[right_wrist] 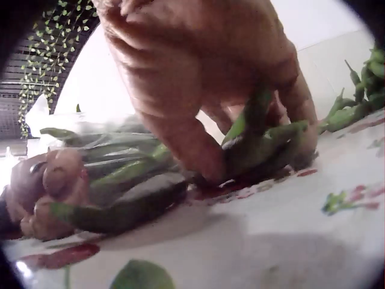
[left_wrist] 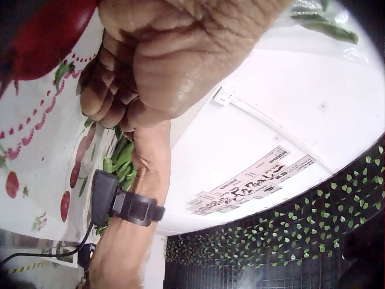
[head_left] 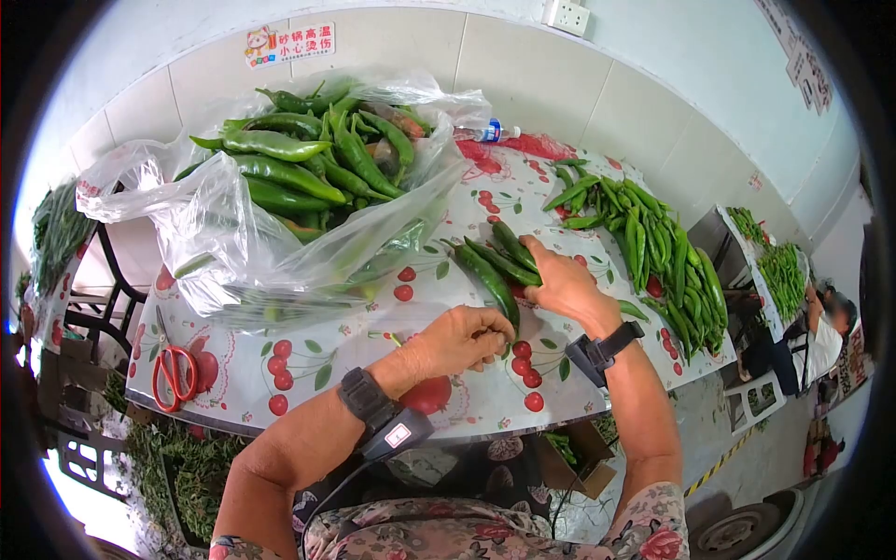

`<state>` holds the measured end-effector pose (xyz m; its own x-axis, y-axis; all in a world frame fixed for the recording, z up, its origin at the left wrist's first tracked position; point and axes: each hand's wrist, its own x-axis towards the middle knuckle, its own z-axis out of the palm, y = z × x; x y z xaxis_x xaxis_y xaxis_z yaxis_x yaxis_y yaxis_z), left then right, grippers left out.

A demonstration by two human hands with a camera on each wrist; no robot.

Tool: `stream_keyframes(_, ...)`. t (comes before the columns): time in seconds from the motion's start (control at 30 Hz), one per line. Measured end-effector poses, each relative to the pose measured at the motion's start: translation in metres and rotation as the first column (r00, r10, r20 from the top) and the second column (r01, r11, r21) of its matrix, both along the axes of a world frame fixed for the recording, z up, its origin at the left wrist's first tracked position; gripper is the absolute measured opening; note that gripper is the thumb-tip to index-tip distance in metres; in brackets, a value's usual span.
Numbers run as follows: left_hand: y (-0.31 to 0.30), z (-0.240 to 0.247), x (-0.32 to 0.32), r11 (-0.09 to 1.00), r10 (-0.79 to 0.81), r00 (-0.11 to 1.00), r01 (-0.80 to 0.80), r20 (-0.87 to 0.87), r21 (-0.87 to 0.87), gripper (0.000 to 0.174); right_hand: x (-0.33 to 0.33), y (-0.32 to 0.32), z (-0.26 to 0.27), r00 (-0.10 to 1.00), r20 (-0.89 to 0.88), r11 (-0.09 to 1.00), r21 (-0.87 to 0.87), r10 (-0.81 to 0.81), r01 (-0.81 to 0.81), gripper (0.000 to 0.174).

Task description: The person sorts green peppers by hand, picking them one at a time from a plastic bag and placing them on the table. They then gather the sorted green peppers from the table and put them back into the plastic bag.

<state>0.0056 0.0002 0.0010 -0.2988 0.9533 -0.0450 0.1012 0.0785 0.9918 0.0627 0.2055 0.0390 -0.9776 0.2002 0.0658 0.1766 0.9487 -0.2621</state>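
**A:** State of hands?

**B:** Apart. R hand [head_left: 565,285] is gripping two green peppers [head_left: 502,262] w/ thumb and fingers. L hand [head_left: 464,338] is curling its fingers at the near end of a long pepper [head_left: 487,278]; whether it's gripping, can't tell.

**A:** Loc. of these?

**B:** All three are lying mid-table [head_left: 560,401], the long one just L of the pair.

**A:** Surroundings?

**B:** Plastic bag [head_left: 210,201] is holding more peppers toward far-L corner. Smaller-pepper pile [head_left: 658,243] is running along R edge. Red-handled scissors [head_left: 170,353] are lying nr near-L corner.
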Motion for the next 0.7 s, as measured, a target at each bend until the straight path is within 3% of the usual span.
stream_keyframes(0.07,0.000,0.000,0.000,1.000,0.002,1.000,-0.002,0.000,0.000,0.022,0.001,-0.001,0.002,1.000,0.012,1.000,0.026,0.002,-0.002,0.064)
stream_keyframes(0.23,-0.001,-0.001,-0.001,1.000,-0.005,1.000,0.005,0.000,0.008,0.022,0.007,0.004,0.010,0.988,-0.013,0.946,-0.290,-0.152,0.142,0.059)
stream_keyframes(0.37,-0.001,0.000,0.000,1.000,0.000,1.000,0.000,0.016,0.005,0.022,0.017,0.023,0.005,0.978,-0.099,0.740,-0.669,-0.185,0.072,0.058)
stream_keyframes(0.7,0.000,-0.001,0.001,1.000,0.009,0.997,-0.010,0.078,0.016,0.020,0.035,0.053,0.000,0.937,-0.108,0.485,-0.872,-0.332,0.071,0.051)
